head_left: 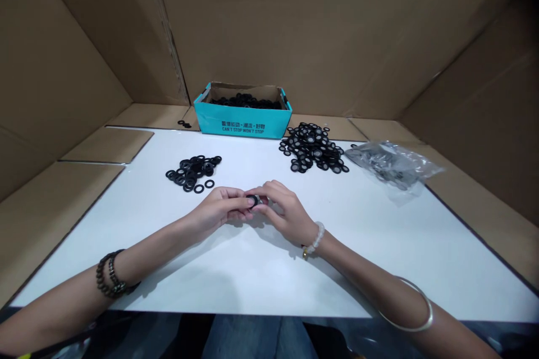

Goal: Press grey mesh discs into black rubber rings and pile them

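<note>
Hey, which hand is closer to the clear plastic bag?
Right. The right hand is left of the plastic bag, closer to the person; the left hand is farther left.

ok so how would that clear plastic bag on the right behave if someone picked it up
The plastic bag looks creased and filmy, so it is probably floppy and apt to crumple. Its greyish contents seem bunched together, so they might slide and make it sag unevenly.

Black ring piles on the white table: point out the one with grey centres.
The right-hand pile, beside the clear plastic bag: it shows many grey centres, while the left-hand pile shows plain black rings with open holes.
</note>
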A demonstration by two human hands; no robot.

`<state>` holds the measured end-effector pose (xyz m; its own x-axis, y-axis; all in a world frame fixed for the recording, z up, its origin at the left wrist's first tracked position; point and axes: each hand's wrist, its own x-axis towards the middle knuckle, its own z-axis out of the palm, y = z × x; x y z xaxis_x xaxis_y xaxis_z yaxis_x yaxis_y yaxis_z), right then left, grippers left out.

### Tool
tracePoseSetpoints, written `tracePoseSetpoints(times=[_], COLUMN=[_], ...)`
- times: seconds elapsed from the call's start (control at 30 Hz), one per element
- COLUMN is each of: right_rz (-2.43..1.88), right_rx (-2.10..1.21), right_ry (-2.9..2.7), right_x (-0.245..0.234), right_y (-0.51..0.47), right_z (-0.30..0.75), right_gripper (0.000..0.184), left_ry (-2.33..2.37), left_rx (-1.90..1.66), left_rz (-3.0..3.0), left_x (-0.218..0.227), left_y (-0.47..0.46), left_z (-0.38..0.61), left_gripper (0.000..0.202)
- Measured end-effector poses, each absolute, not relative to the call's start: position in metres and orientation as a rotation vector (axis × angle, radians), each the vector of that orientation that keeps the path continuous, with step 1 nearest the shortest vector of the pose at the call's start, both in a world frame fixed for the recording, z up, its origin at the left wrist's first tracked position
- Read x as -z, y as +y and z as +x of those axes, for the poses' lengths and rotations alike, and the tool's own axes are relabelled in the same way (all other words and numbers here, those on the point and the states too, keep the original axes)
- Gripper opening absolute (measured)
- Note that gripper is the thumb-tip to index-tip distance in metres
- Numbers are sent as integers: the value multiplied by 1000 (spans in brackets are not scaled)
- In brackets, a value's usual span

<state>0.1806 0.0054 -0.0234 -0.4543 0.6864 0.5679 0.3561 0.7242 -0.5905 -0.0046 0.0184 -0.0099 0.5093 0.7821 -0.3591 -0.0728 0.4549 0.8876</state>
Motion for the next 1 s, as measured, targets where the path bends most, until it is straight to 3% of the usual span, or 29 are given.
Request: tracePoseSetpoints(times=[0.77,1.0], right_rz=[-788,-799], right_rx=[-464,-463], right_ry=[-2022,-2112], right_x=[23,18], right_y=[4,0], right_z=[179,181], right_gripper=[17,31], left_ry=[866,938], left_rx=[-590,-585], left_rz=[912,952], left_x=[12,14], left_y=[15,18], left_z=[-2,-2], left_gripper=[19,19])
